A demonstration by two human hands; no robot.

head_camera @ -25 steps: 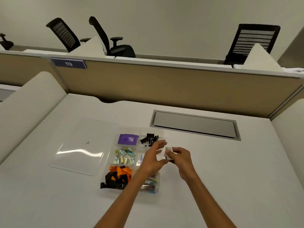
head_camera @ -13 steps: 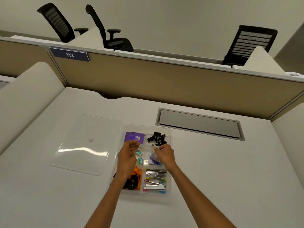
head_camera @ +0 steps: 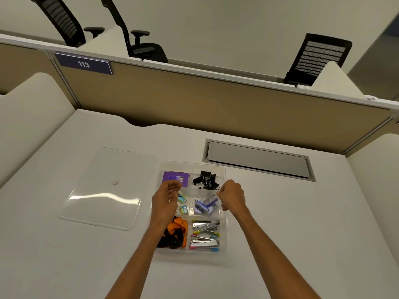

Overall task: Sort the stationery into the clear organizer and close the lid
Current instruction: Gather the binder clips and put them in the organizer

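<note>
The clear organizer (head_camera: 223, 212) sits uncovered on the white desk. Its compartments hold a purple box (head_camera: 175, 177), black binder clips (head_camera: 205, 180), small staple boxes (head_camera: 183, 203), purple-white boxes (head_camera: 205, 205), orange and black straps (head_camera: 176, 234) and staplers (head_camera: 205, 234). The clear lid (head_camera: 105, 188) lies flat to the organizer's left. My left hand (head_camera: 165, 201) hovers over the left middle compartments, fingers loosely curled and holding nothing. My right hand (head_camera: 232, 196) is over the organizer's right rim, fingers closed, nothing visible in it.
A grey cable hatch (head_camera: 257, 159) is set into the desk behind the organizer. A tan partition (head_camera: 216, 104) with a "113" sign (head_camera: 84, 64) bounds the back. Cream side panels flank the desk. Black office chairs stand beyond the partition.
A second ago both hands held a small white box beside the organizer. The right hand placed it in the middle right compartment and has drawn back to the rim, while the left shifted left.
</note>
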